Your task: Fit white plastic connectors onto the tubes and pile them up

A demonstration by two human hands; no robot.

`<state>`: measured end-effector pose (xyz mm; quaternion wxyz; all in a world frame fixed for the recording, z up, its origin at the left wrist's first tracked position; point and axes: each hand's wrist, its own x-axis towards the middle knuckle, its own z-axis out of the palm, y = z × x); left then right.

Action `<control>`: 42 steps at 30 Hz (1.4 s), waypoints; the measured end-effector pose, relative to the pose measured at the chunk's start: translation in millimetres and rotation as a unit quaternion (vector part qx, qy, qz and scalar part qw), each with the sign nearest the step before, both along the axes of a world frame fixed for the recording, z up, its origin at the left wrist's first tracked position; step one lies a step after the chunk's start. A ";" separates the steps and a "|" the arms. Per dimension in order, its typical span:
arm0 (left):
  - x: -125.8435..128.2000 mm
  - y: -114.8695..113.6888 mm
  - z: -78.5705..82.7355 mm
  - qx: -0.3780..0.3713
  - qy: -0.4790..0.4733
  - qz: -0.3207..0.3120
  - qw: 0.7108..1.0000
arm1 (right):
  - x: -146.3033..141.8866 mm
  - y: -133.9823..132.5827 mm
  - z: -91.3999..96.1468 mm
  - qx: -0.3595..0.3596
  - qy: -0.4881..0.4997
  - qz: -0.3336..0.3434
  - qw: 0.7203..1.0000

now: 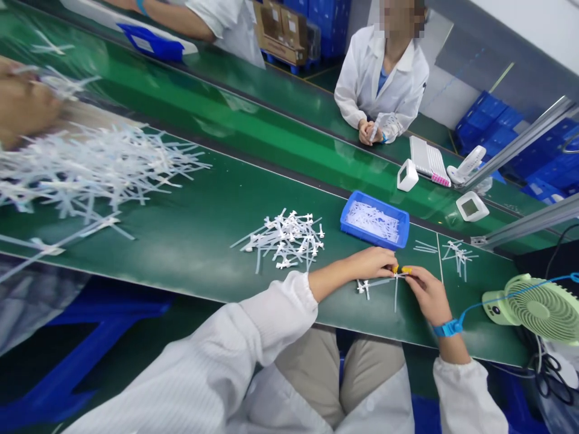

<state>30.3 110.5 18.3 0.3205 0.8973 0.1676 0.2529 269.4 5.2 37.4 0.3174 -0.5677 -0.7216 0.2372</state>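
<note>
My left hand [374, 264] and my right hand [430, 296] meet over the green table, fingers pinched with yellow at the tips. Between them is a small white connector with thin translucent tubes [396, 295]; one tube hangs down toward me and another runs left. Close below my left hand lies another tubed connector [363, 287]. A blue bin [344, 228] of short clear tube pieces stands just beyond my hands. To the left sits a pile of tubed connectors [289, 238]. A blue band with a cord circles my right wrist.
A green fan [538, 307] stands at the right, near a small group of tubed pieces [460, 255]. Loose tubes [425, 247] lie beside the bin. A much larger pile [104, 166] covers the left, by a blurred hand. Across the belt [271, 129], a person in white holds something clear.
</note>
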 end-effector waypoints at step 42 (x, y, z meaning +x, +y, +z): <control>8.5 -40.9 26.8 -0.283 -0.187 0.085 0.937 | -57.0 -37.9 -10.4 0.080 0.298 -0.150 0.939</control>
